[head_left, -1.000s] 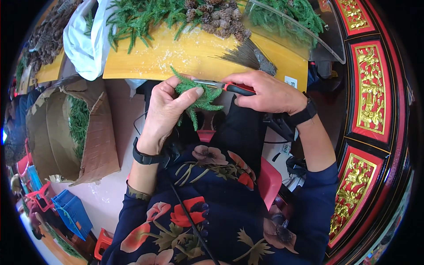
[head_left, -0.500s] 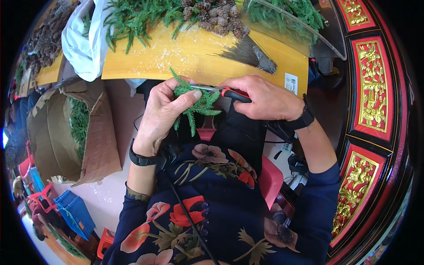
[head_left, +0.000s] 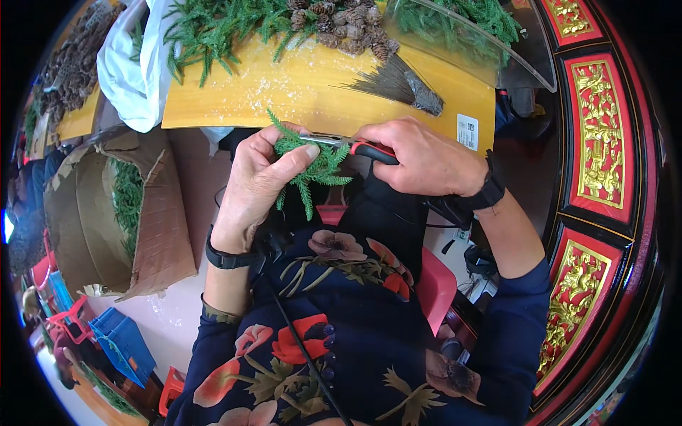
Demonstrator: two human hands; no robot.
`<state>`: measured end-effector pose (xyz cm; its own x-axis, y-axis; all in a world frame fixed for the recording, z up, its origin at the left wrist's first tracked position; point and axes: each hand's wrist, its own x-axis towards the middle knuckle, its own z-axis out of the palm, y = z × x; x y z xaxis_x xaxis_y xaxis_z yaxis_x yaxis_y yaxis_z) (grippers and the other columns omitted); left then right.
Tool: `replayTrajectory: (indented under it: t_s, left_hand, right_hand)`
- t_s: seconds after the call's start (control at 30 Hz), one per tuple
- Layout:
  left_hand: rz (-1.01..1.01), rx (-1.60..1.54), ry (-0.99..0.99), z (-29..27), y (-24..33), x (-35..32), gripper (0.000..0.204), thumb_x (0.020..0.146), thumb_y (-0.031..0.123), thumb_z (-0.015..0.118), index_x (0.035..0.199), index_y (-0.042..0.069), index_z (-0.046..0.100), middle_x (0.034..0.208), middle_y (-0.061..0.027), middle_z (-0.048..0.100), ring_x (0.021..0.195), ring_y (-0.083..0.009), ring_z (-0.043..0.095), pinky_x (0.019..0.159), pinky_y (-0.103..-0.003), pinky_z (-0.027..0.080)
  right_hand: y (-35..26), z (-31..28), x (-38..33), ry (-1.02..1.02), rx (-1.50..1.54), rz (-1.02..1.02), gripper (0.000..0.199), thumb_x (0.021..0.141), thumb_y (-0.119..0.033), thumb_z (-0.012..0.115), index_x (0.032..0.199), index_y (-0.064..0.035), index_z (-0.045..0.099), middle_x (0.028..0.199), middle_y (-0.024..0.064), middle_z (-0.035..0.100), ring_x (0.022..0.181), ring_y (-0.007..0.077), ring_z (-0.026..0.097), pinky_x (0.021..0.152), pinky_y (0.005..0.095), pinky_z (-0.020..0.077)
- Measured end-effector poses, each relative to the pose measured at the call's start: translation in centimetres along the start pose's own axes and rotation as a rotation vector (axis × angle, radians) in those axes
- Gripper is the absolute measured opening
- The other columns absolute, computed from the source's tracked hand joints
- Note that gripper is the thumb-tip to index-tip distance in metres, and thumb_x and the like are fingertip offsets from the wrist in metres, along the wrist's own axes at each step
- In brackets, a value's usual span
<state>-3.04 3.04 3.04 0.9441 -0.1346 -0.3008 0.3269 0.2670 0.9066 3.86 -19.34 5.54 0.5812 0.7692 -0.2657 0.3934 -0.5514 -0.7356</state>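
Between the thumb and fingers of my left hand [head_left: 266, 165] is a green artificial pine sprig [head_left: 312, 175], its needled branches hanging below and one tip poking up past the table edge. My right hand [head_left: 426, 157] is closed round the red and black handles of long-nosed pliers [head_left: 375, 152]. Their metal jaws reach left to the sprig, beside my left thumb. What exactly the jaws grip is hidden by the fingers and needles. Both hands are just in front of the yellow table [head_left: 234, 106], above my lap.
On the table lie green sprigs [head_left: 213, 35], brown pine cones [head_left: 348, 28], a bundle of thin dark wires [head_left: 408, 86] and a clear bin [head_left: 462, 35] of greenery. A white plastic bag [head_left: 135, 71] hangs at the left. Below stands a cardboard box [head_left: 92, 220] with more greenery.
Both hands, with the sprig and pliers, have shifted very slightly left. The grips stay the same.
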Motion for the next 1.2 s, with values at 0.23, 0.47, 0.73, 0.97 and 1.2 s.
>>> replayTrajectory:
  t_s: [0.23,0.47,0.73,0.97,1.2]
  left_hand:
    - [0.005,-0.011,0.022,0.1,-0.1,0.1,0.019,0.084,0.004,0.067,0.101,-0.003,0.061,0.09,-0.0038,0.067,0.079,-0.0068,0.06,0.076,-0.022,0.048]
    - [0.028,-0.059,0.03,0.1,0.0,0.2,0.018,0.084,0.003,0.066,0.101,-0.003,0.061,0.091,-0.0038,0.067,0.08,-0.0065,0.06,0.077,-0.022,0.049]
    - [0.069,0.068,0.101,0.4,-0.3,0.2,0.016,0.085,0.004,0.066,0.099,-0.001,0.061,0.084,-0.0008,0.065,0.075,-0.0047,0.057,0.071,-0.02,0.047]
    - [0.081,0.157,0.094,0.2,-0.5,0.0,0.015,0.084,0.005,0.066,0.097,-0.001,0.06,0.078,0.0017,0.062,0.069,-0.003,0.053,0.063,-0.019,0.044]
    - [0.093,0.17,0.119,-0.1,-0.6,-0.3,0.015,0.084,0.006,0.066,0.096,-0.001,0.061,0.076,0.0023,0.061,0.066,-0.0027,0.052,0.06,-0.018,0.043]
  right_hand:
    - [-3.0,-0.3,-0.7,0.044,-0.159,0.157,0.026,0.074,-0.007,0.057,0.098,0.0031,0.061,0.078,0.0231,0.061,0.076,0.0389,0.06,0.07,0.0403,0.0481]
    - [-1.5,-0.1,-0.6,0.051,0.011,0.148,0.028,0.077,-0.009,0.058,0.103,0.0023,0.059,0.085,0.0222,0.062,0.083,0.0372,0.061,0.074,0.0402,0.0476]
    - [-0.9,0.3,-0.7,0.113,-0.046,0.045,0.032,0.079,-0.012,0.058,0.108,0.0018,0.056,0.094,0.0206,0.062,0.092,0.0365,0.06,0.08,0.041,0.0473]
    - [-1.2,0.0,-0.8,0.213,-0.239,-0.023,0.03,0.076,-0.012,0.061,0.104,0.0011,0.057,0.09,0.0201,0.062,0.09,0.0371,0.06,0.079,0.0422,0.048]
    - [-3.2,0.1,-0.5,0.105,-0.389,0.184,0.034,0.073,-0.01,0.062,0.105,0.001,0.057,0.09,0.0207,0.062,0.091,0.0376,0.06,0.08,0.0419,0.048]
